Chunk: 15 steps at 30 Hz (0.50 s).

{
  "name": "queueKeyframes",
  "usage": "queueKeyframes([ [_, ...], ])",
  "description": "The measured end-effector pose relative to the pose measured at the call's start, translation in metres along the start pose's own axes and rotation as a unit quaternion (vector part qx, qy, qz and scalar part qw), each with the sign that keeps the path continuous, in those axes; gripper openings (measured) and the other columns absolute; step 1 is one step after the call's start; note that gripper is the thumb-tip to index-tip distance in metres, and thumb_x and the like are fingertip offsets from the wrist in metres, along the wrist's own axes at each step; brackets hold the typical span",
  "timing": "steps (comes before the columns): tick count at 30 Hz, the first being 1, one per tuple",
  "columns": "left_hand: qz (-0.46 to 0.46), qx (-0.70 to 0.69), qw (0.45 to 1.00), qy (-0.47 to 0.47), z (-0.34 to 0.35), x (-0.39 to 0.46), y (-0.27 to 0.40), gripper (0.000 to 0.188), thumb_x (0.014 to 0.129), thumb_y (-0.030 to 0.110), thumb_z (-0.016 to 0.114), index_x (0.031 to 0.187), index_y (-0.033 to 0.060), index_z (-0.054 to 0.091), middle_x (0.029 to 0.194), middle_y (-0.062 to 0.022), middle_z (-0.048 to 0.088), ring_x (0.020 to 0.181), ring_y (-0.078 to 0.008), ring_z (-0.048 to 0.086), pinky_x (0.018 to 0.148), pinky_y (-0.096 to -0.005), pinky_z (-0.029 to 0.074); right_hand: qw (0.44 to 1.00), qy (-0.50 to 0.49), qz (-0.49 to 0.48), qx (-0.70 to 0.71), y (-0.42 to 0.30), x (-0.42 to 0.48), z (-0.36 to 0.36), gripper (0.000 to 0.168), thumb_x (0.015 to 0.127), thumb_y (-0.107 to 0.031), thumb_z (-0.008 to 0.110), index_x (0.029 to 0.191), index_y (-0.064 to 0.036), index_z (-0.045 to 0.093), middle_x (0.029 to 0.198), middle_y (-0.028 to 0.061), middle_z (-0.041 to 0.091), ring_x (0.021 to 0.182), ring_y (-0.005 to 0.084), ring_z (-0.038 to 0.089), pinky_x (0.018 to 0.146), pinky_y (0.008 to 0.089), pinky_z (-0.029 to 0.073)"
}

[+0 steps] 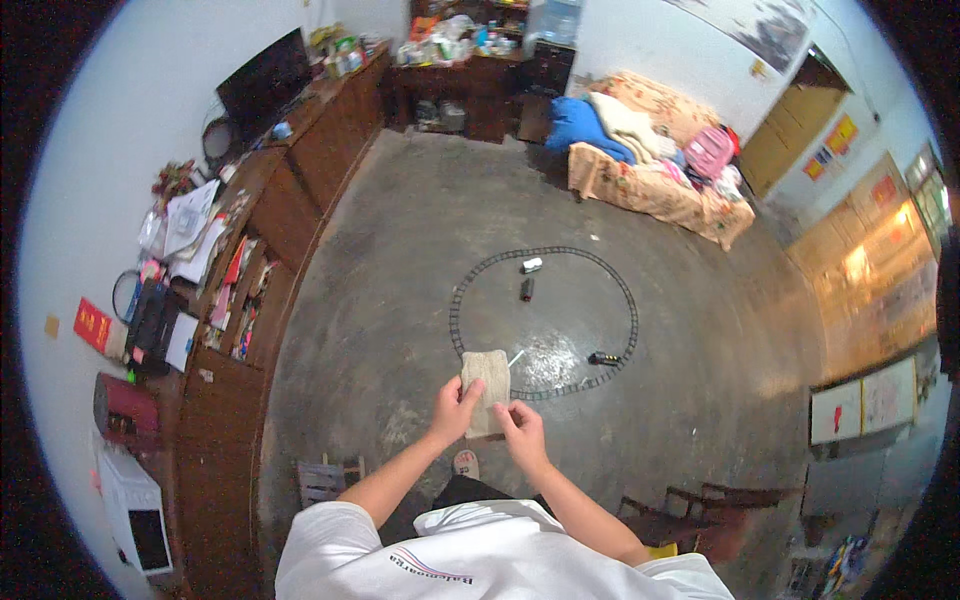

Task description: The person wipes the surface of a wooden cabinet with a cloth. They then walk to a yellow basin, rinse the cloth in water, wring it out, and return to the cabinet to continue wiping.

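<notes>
A folded beige cloth (486,382) is held up in front of my body, over the near part of the track. My left hand (454,412) grips its left edge, thumb on top. At the lower right edge, the fingertips of my right hand (523,431) pinch together against the cloth. Beyond it on the floor lies a closed loop of black toy train track (636,315). A white toy train car (532,265) and a dark one (527,289) are inside the loop. A black toy locomotive (604,359) rests by the track's right side. A thin white stick (516,358) shows beside the cloth.
A long brown wooden cabinet (277,202) with papers and a television (266,86) runs along the left. At the back right stands a sofa (660,195) with bedding and a pink backpack (709,152). Wooden chairs (705,499) are at the lower right, on the grey floor (375,315).
</notes>
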State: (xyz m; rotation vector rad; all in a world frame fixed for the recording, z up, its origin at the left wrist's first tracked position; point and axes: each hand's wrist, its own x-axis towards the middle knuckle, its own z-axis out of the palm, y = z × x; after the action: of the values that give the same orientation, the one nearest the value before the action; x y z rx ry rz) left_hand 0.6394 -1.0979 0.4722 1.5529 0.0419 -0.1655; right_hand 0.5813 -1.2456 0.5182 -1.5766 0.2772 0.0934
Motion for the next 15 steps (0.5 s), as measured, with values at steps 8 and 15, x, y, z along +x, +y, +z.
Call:
queueKeyframes([
  [8,-0.07,-0.123,0.985,0.098,-0.09,0.025,0.032,0.029,0.093,0.017,0.064,0.114,-0.0031,0.06,0.104,-0.0077,0.067,0.093,-0.0128,0.063,0.083,-0.0292,0.051,0.984,-0.144,0.04,-0.095,0.002,0.094,-0.023,0.022,0.091,-0.024,0.068,0.099,-0.003,0.066,0.085,0.0001,0.065,0.079,0.0089,0.059,0.074,0.0254,0.048],
  [15,0.011,0.049,0.961,0.272,-0.199,-0.039,0.076,0.022,0.091,0.009,0.063,0.111,-0.0012,0.062,0.099,-0.0075,0.07,0.089,-0.0164,0.066,0.078,-0.0335,0.051,0.97,-0.234,0.033,-0.052,-0.004,0.184,-0.044,0.02,0.095,-0.022,0.063,0.094,-0.003,0.064,0.081,0.0008,0.064,0.072,0.008,0.056,0.067,0.0244,0.046],
])
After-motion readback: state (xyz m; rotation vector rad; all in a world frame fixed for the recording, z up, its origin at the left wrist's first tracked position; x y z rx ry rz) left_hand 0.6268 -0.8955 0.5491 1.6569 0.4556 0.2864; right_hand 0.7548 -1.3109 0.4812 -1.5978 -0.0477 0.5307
